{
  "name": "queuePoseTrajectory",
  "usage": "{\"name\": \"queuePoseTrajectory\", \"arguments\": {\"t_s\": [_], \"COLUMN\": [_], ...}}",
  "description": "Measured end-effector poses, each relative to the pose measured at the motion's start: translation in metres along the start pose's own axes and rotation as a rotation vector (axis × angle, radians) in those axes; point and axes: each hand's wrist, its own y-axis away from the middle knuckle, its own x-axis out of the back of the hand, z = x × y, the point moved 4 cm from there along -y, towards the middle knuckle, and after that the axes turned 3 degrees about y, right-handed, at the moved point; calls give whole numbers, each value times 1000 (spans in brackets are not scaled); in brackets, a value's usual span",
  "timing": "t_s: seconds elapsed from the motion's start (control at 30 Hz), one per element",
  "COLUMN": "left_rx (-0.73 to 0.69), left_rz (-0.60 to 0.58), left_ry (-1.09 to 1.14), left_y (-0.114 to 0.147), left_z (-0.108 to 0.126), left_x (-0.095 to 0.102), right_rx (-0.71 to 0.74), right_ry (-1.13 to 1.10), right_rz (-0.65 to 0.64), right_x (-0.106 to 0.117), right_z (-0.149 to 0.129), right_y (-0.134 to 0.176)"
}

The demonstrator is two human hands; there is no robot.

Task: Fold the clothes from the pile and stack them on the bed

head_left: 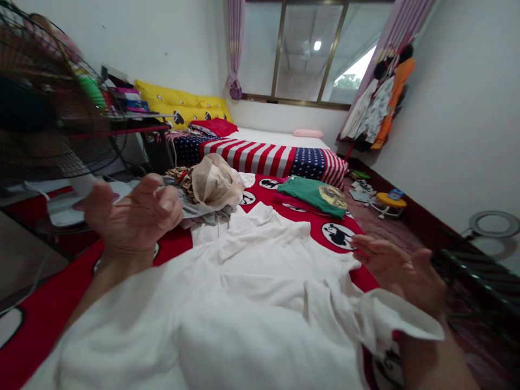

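A white T-shirt [252,303] lies loosely crumpled across the foreground and covers part of both my forearms. Beyond its left edge my left hand [140,214] is raised, palm up, with fingers loosely curled, apart and holding nothing. At the right, my right hand [402,265] reaches past a sleeve of the shirt, its fingers stretched and thumb apart, nothing in it. I cannot tell whether my arms pass through the sleeves. A pile of beige and grey clothes [217,184] sits behind my left hand. Farther right lies a folded green shirt [312,192] with a gold print.
Under the clothes spreads a red patterned bedsheet [268,187]. A large fan [44,108] stands close at the left. Behind are another bed with a striped sheet [260,157] and a window [311,51]. A yellow stool [391,200] and a dark rack [479,281] stand at the right.
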Motion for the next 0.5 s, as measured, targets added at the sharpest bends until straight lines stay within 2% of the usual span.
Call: {"name": "queuePoseTrajectory", "arguments": {"t_s": [0.1,0.17,0.23,0.33,0.37,0.43,0.5], "left_rx": [107,210,246,38,8,16,91], "left_rz": [-180,-289,-329,-254,-228,-188,-163], "left_ry": [-146,-333,-591,-946,-1016,-1119,-1184], "left_y": [-6,-10,-13,-14,-13,-9,-7], "left_z": [-17,-44,-79,-128,-143,-164,-172], "left_x": [-21,-36,-44,-47,-46,-43,-40], "right_rx": [-59,-138,-171,-69,-48,-75,-141], "right_ry": [291,510,691,1005,1116,1304,1422], "right_rz": [-139,-182,-135,32,65,81,55], "right_x": [-22,-32,-32,-20,-16,-10,-7], "right_z": [3,15,33,55,59,64,64], "right_y": [-3,-7,-12,-20,-21,-21,-20]}}
